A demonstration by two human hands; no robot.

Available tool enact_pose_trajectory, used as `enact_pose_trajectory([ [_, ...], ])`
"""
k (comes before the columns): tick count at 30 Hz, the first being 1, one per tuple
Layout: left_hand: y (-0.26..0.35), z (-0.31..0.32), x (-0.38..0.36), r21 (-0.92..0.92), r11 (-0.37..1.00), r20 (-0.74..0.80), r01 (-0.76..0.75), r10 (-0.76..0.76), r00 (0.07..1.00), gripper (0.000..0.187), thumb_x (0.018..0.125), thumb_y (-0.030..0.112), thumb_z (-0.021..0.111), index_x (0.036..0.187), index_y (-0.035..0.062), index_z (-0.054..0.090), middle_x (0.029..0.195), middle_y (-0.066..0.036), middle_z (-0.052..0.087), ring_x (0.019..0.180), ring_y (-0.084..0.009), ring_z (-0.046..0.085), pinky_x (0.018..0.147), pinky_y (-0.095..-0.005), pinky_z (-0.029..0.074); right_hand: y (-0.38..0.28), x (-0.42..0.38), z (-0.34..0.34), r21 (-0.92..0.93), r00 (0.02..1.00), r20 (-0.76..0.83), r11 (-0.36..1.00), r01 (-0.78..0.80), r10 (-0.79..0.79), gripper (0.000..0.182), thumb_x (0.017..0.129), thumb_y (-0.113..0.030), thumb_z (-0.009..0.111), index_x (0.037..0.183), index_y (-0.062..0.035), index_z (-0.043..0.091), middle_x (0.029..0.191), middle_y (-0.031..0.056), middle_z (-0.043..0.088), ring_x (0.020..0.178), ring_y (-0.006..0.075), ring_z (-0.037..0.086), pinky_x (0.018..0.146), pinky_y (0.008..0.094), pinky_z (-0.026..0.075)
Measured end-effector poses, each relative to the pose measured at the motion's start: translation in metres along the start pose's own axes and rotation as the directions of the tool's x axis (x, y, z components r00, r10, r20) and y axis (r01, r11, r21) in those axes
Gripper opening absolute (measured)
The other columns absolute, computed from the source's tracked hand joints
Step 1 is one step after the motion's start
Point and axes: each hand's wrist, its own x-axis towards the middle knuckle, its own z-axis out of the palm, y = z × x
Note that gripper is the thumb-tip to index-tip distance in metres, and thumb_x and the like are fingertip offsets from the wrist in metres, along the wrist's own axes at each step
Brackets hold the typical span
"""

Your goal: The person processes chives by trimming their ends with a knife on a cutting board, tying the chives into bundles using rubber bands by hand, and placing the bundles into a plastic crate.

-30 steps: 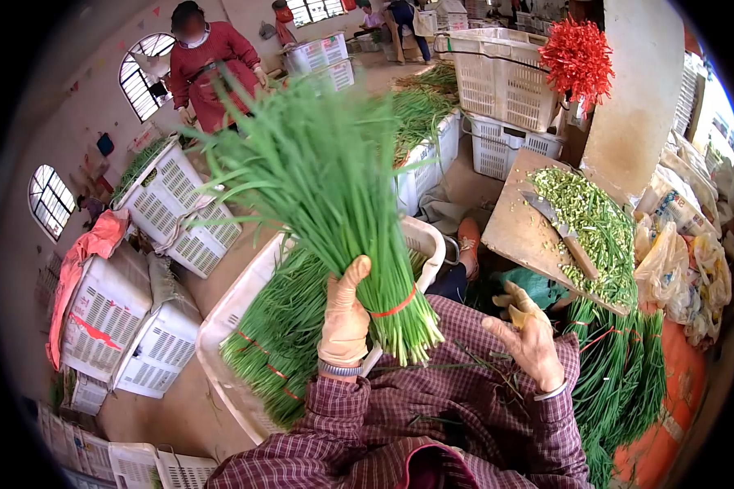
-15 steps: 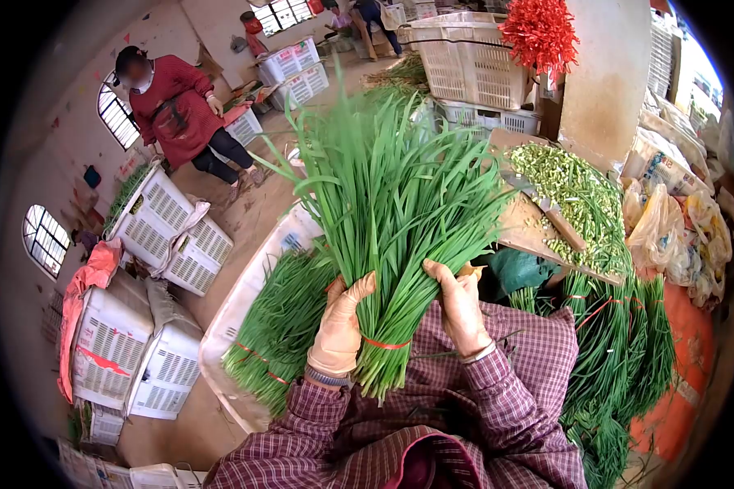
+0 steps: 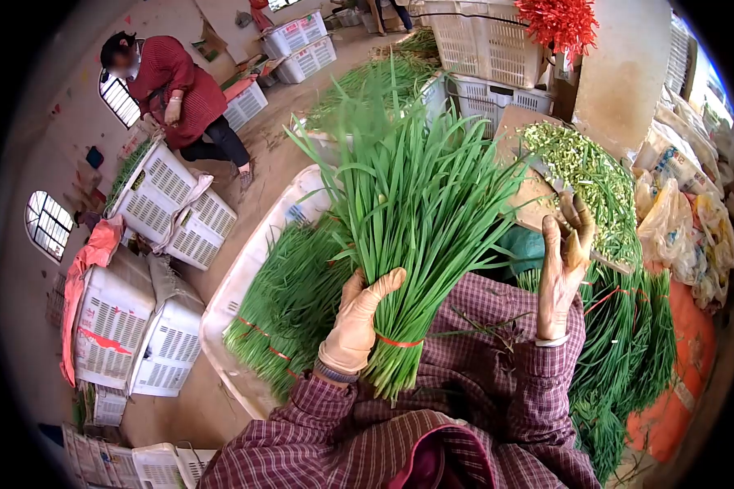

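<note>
A thick bunch of garlic chives (image 3: pixel 420 196), tied near its cut ends with a red band (image 3: pixel 398 341), stands upright in front of me. My left hand (image 3: pixel 359 318), in a pale glove, is wrapped round its lower left side. To the right, apart from the bunch, my right hand (image 3: pixel 564 265) is raised with fingers apart and holds nothing that I can see. Behind its fingertips lies a board (image 3: pixel 530 200) with a pile of chopped stem ends (image 3: pixel 583 167). The knife there is mostly hidden by the fingers.
More tied chives lie in a white crate (image 3: pixel 220 314) at left and in bundles (image 3: pixel 628 326) at right. White crates (image 3: pixel 114 330) are stacked farther left. Plastic bags (image 3: pixel 669 224) hang at far right. A person in red (image 3: pixel 179 90) stands at the back left.
My right hand has let go of the chives and moved right, towards the board. My left hand still holds the bunch, now slightly farther right. The person in red has bent over the crate.
</note>
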Motion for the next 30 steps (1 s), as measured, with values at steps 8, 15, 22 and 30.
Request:
enact_pose_trajectory([
  [8, -0.020, 0.014, -0.025, 0.117, 0.989, -0.054, 0.091, -0.085, 0.995, 0.043, 0.091, 0.021, 0.075, 0.128, 0.0033, 0.061, 0.116, -0.004, 0.068, 0.105, -0.0140, 0.063, 0.094, -0.0302, 0.051, -0.060, -0.061, 0.039, -0.085, 0.832, 0.529, 0.964, 0.251, -0.170, 0.006, 0.086, -0.002, 0.068, 0.092, -0.0038, 0.067, 0.090, 0.0115, 0.070, 0.078, 0.0264, 0.070, 0.068, 0.0349, 0.056],
  [15, -0.035, 0.003, -0.027, 0.263, 0.965, -0.004, -0.021, 0.023, 1.000, 0.037, 0.095, 0.017, 0.069, 0.128, 0.0012, 0.062, 0.121, -0.006, 0.066, 0.112, -0.0140, 0.060, 0.102, -0.0301, 0.044, -0.023, -0.077, 0.037, -0.393, 0.839, 0.534, 0.849, 0.354, -0.103, 0.024, 0.084, -0.019, 0.075, 0.098, -0.0078, 0.059, 0.088, 0.0091, 0.068, 0.077, 0.0293, 0.068, 0.064, 0.0380, 0.054],
  [22, -0.045, -0.001, -0.034, 0.320, 0.947, -0.046, 0.012, 0.002, 0.999, 0.038, 0.095, 0.017, 0.069, 0.128, 0.0009, 0.061, 0.121, -0.005, 0.066, 0.111, -0.0136, 0.059, 0.102, -0.0301, 0.044, -0.017, -0.082, 0.027, -0.431, 0.815, 0.574, 0.817, 0.384, -0.080, 0.021, 0.080, -0.021, 0.076, 0.088, -0.0061, 0.063, 0.088, 0.0072, 0.067, 0.079, 0.0277, 0.068, 0.066, 0.0377, 0.054],
  [30, -0.039, 0.000, -0.030, 0.328, 0.942, -0.003, -0.064, 0.069, 0.998, 0.037, 0.096, 0.018, 0.069, 0.127, 0.0001, 0.062, 0.114, -0.003, 0.067, 0.101, -0.0115, 0.062, 0.094, -0.0283, 0.049, -0.009, -0.085, 0.026, -0.445, 0.868, 0.494, 0.843, 0.302, -0.050, 0.013, 0.078, -0.015, 0.073, 0.080, -0.0051, 0.065, 0.084, 0.0059, 0.067, 0.080, 0.0249, 0.067, 0.066, 0.0363, 0.053],
])
